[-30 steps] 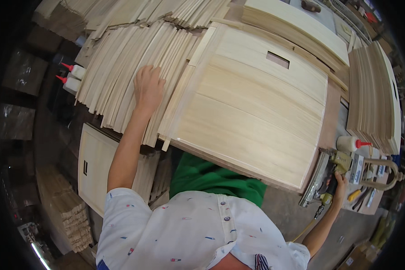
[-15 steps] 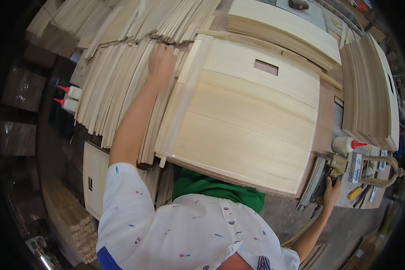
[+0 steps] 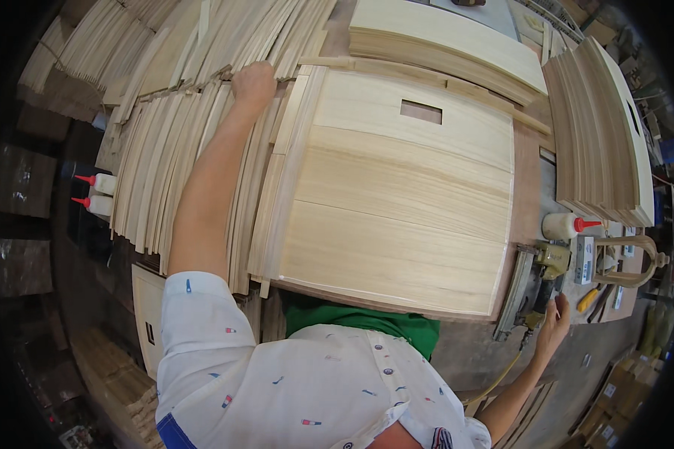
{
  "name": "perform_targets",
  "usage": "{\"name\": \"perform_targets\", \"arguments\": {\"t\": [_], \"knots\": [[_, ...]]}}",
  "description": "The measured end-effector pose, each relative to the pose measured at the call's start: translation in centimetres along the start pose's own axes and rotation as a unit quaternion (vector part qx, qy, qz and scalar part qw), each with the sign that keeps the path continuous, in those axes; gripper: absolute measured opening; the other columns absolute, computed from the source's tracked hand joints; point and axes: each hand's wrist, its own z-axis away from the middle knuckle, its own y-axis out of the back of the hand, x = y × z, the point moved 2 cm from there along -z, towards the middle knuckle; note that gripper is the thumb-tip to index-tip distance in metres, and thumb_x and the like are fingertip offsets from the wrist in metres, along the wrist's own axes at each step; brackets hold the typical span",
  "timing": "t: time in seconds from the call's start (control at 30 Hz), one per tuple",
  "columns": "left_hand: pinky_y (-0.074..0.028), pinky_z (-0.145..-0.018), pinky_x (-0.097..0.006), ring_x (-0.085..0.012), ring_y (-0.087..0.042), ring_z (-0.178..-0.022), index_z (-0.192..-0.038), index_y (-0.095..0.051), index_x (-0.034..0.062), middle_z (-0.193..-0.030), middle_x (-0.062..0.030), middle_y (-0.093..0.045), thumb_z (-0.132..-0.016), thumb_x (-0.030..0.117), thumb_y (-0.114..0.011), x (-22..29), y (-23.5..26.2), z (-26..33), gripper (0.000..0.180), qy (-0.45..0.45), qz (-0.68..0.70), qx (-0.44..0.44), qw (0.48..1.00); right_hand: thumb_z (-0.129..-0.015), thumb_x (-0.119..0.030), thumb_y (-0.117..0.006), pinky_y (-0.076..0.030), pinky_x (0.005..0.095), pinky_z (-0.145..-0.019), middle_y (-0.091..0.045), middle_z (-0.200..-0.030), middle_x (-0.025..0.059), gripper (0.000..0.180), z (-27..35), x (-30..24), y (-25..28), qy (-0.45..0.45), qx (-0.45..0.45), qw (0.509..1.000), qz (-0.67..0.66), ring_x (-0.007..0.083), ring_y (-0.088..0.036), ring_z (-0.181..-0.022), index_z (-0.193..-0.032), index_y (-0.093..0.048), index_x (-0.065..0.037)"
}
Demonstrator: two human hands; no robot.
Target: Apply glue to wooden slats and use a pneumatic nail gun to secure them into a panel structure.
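My left hand [image 3: 253, 84] is closed at the far ends of the long wooden strips [image 3: 219, 142], its curled fingertips hidden among them. On the right, my right hand [image 3: 553, 329] is beside the black handle of a nail gun [image 3: 541, 278], fingers apart and not wrapped round it. The nail gun lies at the table's right edge, its yellow hose hanging down. Between my arms lies a pale wooden panel [image 3: 404, 202] with a rectangular cutout and a white line of what looks like glue along its edges. Narrow strips [image 3: 296, 150] run along its left side.
Panels are stacked at the back [image 3: 449, 45] and upright at the right [image 3: 599, 127]. A red-tipped glue bottle [image 3: 559, 226], a wooden frame piece [image 3: 636, 262] and a yellow-handled tool [image 3: 588, 301] lie at right. Two more glue bottles [image 3: 101, 193] stand at far left.
My right hand has let go of the nail gun's handle and moved slightly off it. My left hand has curled tighter at the strip ends. The whole view has shifted a little.
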Motion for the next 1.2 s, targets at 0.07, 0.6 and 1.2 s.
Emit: {"name": "perform_targets", "arguments": {"t": [0.07, 0.6, 1.2], "knots": [[-0.056, -0.073, -0.041, -0.0314, -0.069, -0.084, -0.087, -0.067, 0.0007, -0.090, -0.0182, -0.070, -0.082, 0.013, -0.059, 0.8, 2.8, 1.9, 0.015, 0.026, 0.085, 0.036, 0.995, -0.097, -0.022, -0.059, -0.044, 0.0341, -0.098, -0.061, -0.122, 0.0181, 0.043, -0.1, -1.7, 0.3, 0.013, 0.000, 1.000, -0.027, 0.0240, -0.058, -0.114, -0.129, -0.053, 0.005], [-0.055, -0.084, -0.036, -0.0224, -0.066, -0.094, -0.117, -0.051, -0.0042, -0.104, -0.0162, -0.063, -0.097, 0.008, -0.047, 6.0, 5.4, 21.9, 0.023, 0.253, 0.890, -0.102, 0.367, -0.096, -0.017, -0.059, -0.052, 0.0277, -0.079, -0.067, -0.104, 0.0138, 0.037, 4.8, -26.8, -20.7, 0.115, -0.416, 0.829, -0.356, 0.0165, -0.064, -0.093, -0.125, -0.055, 0.007], [-0.057, -0.071, -0.031, -0.0206, -0.068, -0.084, -0.124, -0.049, -0.0128, -0.100, -0.0171, -0.064, -0.097, 0.010, -0.050, 1.1, 3.8, 17.6, 0.036, 0.250, 0.738, -0.061, 0.624, -0.098, -0.022, -0.054, -0.053, 0.0302, -0.080, -0.066, -0.108, 0.0173, 0.043, 10.1, -31.4, -27.2, 0.047, -0.578, 0.740, -0.342, 0.0206, -0.065, -0.096, -0.127, -0.052, 0.009]]}}
